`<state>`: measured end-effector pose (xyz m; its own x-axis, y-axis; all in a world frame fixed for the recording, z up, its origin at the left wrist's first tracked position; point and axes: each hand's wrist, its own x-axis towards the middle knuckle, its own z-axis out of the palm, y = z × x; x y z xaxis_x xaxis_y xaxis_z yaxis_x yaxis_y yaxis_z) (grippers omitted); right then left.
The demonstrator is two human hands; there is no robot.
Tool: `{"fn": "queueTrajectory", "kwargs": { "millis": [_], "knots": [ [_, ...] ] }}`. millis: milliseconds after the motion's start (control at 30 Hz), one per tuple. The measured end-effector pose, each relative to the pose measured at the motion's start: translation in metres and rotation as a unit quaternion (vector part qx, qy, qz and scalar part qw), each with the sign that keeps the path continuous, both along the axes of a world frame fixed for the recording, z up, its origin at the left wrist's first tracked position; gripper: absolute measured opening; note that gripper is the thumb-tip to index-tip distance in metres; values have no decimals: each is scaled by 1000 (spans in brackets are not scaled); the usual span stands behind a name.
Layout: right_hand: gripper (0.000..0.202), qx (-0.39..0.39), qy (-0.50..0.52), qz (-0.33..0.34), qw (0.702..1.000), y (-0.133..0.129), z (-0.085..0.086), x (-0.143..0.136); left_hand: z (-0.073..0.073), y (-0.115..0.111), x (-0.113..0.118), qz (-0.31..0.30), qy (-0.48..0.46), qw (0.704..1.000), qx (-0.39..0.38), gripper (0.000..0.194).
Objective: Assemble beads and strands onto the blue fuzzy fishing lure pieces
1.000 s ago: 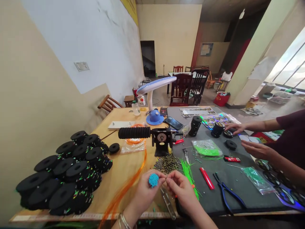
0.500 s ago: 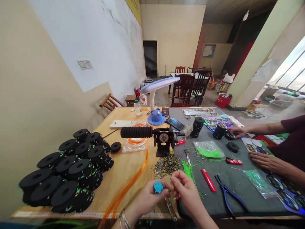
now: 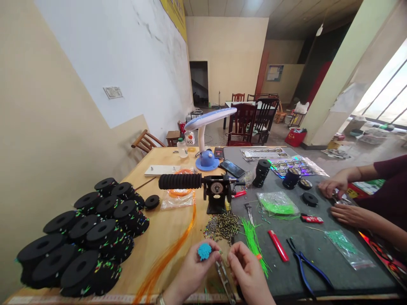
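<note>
Green strands lie in a plastic bag; left grip holds a blue cluster, right grip I cannot tell.

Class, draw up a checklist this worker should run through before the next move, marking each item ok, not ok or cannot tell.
1. Blue bundle held in the left hand: ok.
2. Something pinched in the right hand: cannot tell; anything at the fingertips is too small to make out.
3. Beads gathered in a tidy heap: not ok; some lie scattered around its edges.
4. Pliers laid down on the grey mat: ok.
5. Desk lamp switched on: cannot tell.
6. Co-worker's hands apart from the worker's own: ok; they are off at the picture's right.
</note>
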<state>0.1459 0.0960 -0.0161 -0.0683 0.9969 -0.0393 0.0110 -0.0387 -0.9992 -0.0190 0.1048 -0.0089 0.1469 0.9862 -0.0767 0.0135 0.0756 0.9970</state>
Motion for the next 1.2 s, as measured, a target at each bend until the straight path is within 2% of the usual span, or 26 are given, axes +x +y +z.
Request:
{"fn": "queueTrajectory", "kwargs": {
  "millis": [167, 333, 700, 867, 1100, 1200],
  "knots": [
    [37, 30, -33, 14, 999, -3, -3, -4, -2, -1, 1, 16, 7, 1000, 6, 28],
    [35, 60, -71, 1, 996, -1, -8, -3, -5, -1, 1, 15, 6, 1000, 12, 28],
    [32, 66, -99, 13, 993, -1, -11, -4, -4, -2, 1, 11, 20, 1000, 4, 28],
    [29, 75, -104, 11, 992, -1, -11, -3, -6, -3, 2, 17, 42, 999, 20, 28],
    [25, 108, -162, 20, 981, 1, -8, -2, -3, -6, 5, 17, 103, 993, 50, 26],
    [27, 97, -172, 30, 980, 2, -8, 0, -6, -7, 3, 45, 117, 991, 55, 30]
  ]
}}
